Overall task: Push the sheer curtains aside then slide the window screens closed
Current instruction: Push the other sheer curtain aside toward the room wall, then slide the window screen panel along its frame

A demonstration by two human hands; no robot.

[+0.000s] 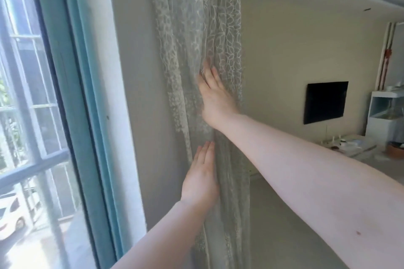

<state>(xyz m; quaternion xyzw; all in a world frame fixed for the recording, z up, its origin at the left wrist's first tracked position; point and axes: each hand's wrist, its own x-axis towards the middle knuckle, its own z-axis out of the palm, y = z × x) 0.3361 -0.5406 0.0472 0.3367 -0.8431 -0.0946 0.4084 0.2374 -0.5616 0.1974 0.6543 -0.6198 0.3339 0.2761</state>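
against the wall beside the window, both hands are flat on one bunched sheer curtain (196, 28). right hand (215, 96) sits higher, palm spread open, fingers straight and pressed into the folds, gripping nothing. left hand (201, 178) is just below it, also open and flat, fingers together, edge of the palm touching the gathered fabric, holding nothing. curtain hangs in a tight bundle right under both palms, between them and the wall, already clear of the glass.

risk, as i judge it: open palms only push, so once they lift off the fabric could swing back over the opening and get in the way of the screen. pushing hard this high could also tug the hanging point at the top.

window frame (87, 85), teal, is off to the left of the left hand; can't tell if a screen is in view there.

count: two hands, one curtain bundle, one window frame, one dark wall screen (325, 101) beyond the right forearm.
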